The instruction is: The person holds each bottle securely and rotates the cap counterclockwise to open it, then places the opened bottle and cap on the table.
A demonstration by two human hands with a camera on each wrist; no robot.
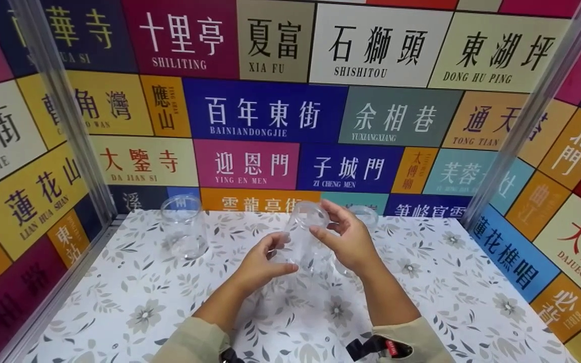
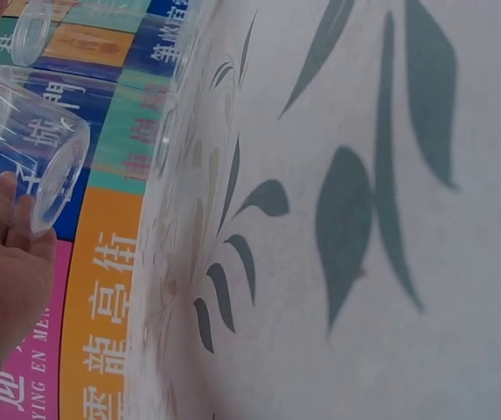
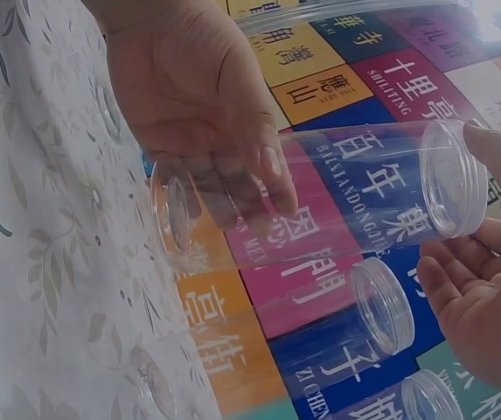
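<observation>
A clear plastic jar (image 1: 304, 239), tilted, is held between both hands above the patterned tabletop. My left hand (image 1: 265, 259) grips its lower body, thumb on the near side; the right wrist view shows the left fingers through the clear wall. At the jar's top end, my right hand (image 1: 348, 242) pinches the wide rim (image 3: 455, 179) between thumb and fingers. Whether that rim carries a separate lid I cannot tell. Behind the right hand stands another clear jar (image 1: 363, 217), partly hidden. A further clear jar (image 1: 184, 229) stands upright at the back left.
The table (image 1: 144, 312) has a white cover with grey leaves and flowers. Colourful panels (image 1: 265, 113) with place names rise behind it and along both sides. Metal corner posts (image 1: 63, 96) stand at the left and right. In the right wrist view, two jars (image 3: 381, 306) lie beyond the held one.
</observation>
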